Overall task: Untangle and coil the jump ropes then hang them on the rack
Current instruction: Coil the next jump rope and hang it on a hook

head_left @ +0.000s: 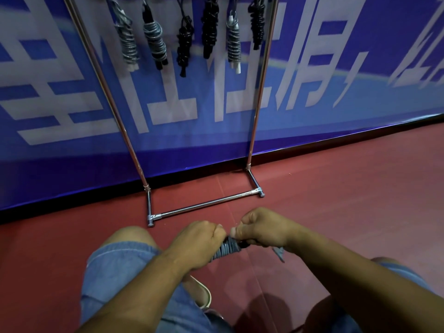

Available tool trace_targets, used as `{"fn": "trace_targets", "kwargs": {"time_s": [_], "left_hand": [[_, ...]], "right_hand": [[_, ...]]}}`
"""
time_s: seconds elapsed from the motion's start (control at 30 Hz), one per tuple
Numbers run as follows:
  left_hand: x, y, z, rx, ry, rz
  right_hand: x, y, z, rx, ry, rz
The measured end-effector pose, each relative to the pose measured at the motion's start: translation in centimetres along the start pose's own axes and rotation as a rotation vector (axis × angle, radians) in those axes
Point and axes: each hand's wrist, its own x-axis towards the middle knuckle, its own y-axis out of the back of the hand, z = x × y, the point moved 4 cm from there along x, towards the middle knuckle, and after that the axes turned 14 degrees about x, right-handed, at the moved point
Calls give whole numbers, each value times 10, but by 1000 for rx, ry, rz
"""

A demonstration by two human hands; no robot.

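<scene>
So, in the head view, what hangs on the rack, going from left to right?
grey rope with white handles → grey rope with black handles → thin black rope → thick black rope → second white-handled grey rope → rightmost black rope

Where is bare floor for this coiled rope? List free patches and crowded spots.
Free: red floor right of the rack's foot, bordered by the banner and your right hand; the strip between the rack's bottom bar and the banner. Crowded: the upper rack, where six coiled ropes hang close; the floor by your knees and shoe.

Grey rope (225, 248), red floor (336, 200)
</scene>
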Motion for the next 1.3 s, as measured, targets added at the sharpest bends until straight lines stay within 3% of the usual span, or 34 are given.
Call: {"fn": "trace_targets", "kwargs": {"time_s": [0.1, 0.2, 0.5, 0.63, 1.0, 1.1, 1.23, 1.3], "left_hand": [[3, -5, -3, 51, 77, 8], [1, -8, -2, 82, 46, -16], [-9, -2, 4, -102, -128, 13], [-14, -6, 5, -192, -180, 44], [-12, -2, -4, -336, -85, 53], [-14, 1, -1, -549, -99, 106], [-14, 2, 0, -904, 41, 177], [-12, 2, -1, -972, 104, 203]], "right_hand": [[-3, -10, -9, -172, 9, -93], [-3, -14, -10, -199, -27, -162], [6, 3, 7, -60, -9, -41], [7, 7, 12, 9, -2, -70], [7, 3, 20, 260, 24, -67], [8, -1, 24, 369, 21, -54], [11, -11, 27, 504, 12, 1], [9, -15, 25, 506, 19, 16]]}}
